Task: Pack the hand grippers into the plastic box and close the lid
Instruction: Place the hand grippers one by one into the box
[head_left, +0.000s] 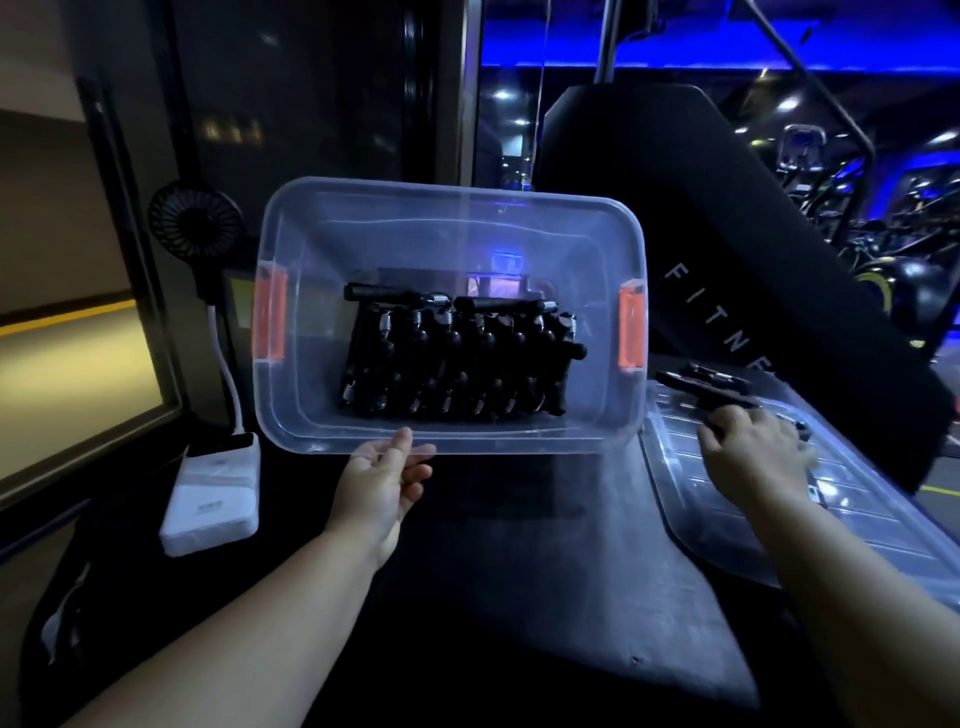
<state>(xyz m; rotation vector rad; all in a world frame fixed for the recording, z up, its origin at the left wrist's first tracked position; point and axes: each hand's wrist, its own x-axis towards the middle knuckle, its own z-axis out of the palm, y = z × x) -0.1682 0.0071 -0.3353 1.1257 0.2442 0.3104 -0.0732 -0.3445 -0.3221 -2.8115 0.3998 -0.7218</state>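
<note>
The left hand (382, 480) is nearest, its fingers relaxed and touching the near rim of the clear rectangular plastic box (631, 249), which seems tipped toward the camera on the dark table (519, 571). Rows of black spring hand grippers (457, 358) already fill the box floor. The right hand (753, 447) curls round a few loose black grippers (706, 387) lying on the transparent ribbed lid (779, 519) just beside the box. With so light a steadying touch, the box could rock or slide as these drop in. A bunched grip may also shed one, and pieces stacked high could stop the lid seating.
</note>
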